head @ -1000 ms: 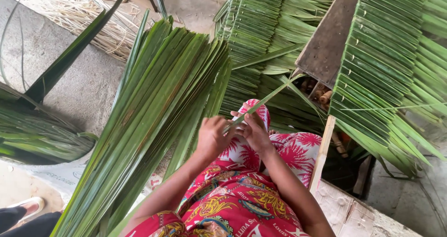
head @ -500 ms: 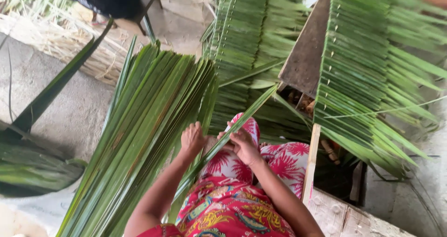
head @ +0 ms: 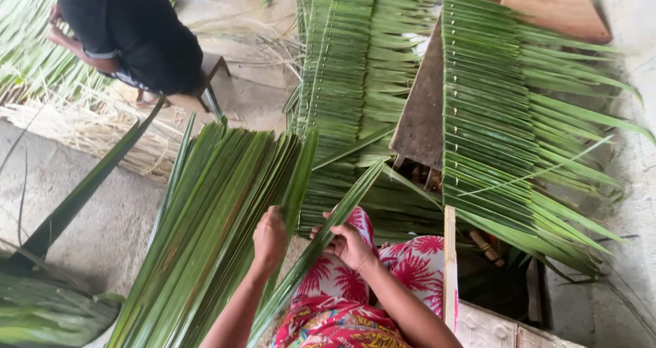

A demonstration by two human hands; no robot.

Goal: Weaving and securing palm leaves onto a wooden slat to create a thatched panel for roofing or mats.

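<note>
two hands on one long leaf, many leaves waiting

two hands work on a single long leaf [head: 321, 242] over the lap. the right hand [head: 350, 247] pinches this leaf near its middle, fingers pressed together around it. the left hand [head: 269, 235] is closed on the near edge of the leaf bundle [head: 212, 225] at the person's left side; i cannot tell how many leaves it grips. the leaf runs from the lap up toward the wooden board [head: 422, 112] ahead.

as a judgement, the work is somewhere in the middle. one sewn panel [head: 492, 122] of folded leaves lies over the board on the right, and it looks long and nearly full. another finished panel [head: 342, 81] lies on the floor further ahead. the bundle is thick, so many leaves are left. the leaf in the hands is not yet joined to any panel. another person [head: 130, 33] in dark clothes sits at the far left, apart from this work.

compared with one second ago, the hands are no longer together: then both held a thin strip over the knee, now the left hand has gone to the bundle and the leaf is broad and flat. the camera also looks further ahead, so the other person and more of the panels come into view.
</note>
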